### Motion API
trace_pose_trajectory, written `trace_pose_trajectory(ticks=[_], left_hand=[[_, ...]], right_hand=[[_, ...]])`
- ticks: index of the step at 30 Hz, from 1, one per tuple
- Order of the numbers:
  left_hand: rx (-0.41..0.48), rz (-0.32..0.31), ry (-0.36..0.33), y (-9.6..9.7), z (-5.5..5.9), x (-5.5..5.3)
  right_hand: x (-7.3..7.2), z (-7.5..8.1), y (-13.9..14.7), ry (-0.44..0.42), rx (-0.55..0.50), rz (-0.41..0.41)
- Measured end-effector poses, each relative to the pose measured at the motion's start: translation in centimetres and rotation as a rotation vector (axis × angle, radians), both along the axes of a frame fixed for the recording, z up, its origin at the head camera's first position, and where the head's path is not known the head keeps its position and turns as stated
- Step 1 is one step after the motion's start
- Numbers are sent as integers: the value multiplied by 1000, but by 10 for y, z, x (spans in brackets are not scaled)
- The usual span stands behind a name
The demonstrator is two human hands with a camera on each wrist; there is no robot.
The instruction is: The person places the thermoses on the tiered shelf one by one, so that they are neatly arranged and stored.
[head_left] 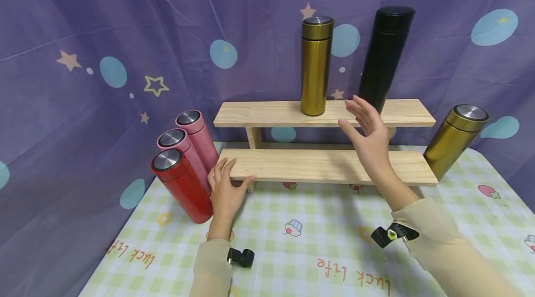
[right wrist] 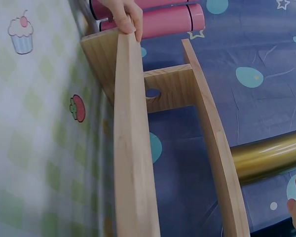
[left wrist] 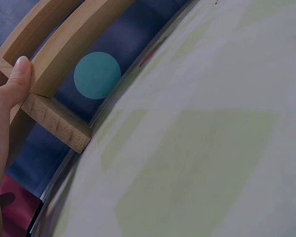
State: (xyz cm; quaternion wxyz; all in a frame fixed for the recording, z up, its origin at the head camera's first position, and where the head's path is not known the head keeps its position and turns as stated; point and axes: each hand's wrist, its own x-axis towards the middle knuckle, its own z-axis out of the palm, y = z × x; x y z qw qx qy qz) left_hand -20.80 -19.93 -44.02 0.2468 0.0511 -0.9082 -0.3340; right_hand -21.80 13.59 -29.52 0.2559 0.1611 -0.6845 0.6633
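My left hand point(head_left: 226, 193) holds the left end of the two-tier wooden shelf point(head_left: 301, 165). Its fingers lie over the lower board and its thumb point(left wrist: 21, 74) is against the front edge. In the head view my right hand point(head_left: 371, 137) is raised before the upper board, thumb and fingers spread apart with nothing between them. It overlaps the foot of a tall black thermos bottle point(head_left: 385, 55), which leans right in this view. To the left of that bottle, a gold thermos bottle point(head_left: 315, 72) stands upright on the upper board.
Left of the shelf, a red bottle point(head_left: 184, 188) and two pink bottles point(head_left: 204, 144) stand in a row on the checked tablecloth point(head_left: 267, 241). Another gold bottle point(head_left: 453, 144) is by the shelf's right end. A purple curtain point(head_left: 259, 14) hangs close behind.
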Motion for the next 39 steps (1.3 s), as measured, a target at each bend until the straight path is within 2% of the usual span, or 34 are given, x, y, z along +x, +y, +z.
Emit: trace_pose_trajectory(ticks=[5,12,16,25,39], left_hand=[[2,-3,-9,1,0,0],[-2,4,-3,0,0,0],[0,3,-3,-1,-1,-1],[4,-2,-12,0,-1,0],[2,1,-10,0,-1,0]], right_hand=[[9,-7,4,-5,-17,-19],[21,-12,13,-38,-72,-4],[26,-16,19,-34,-129,3],[36,-23,31,-29,-188,-5],[47,-38,51,-62,-225,-71]])
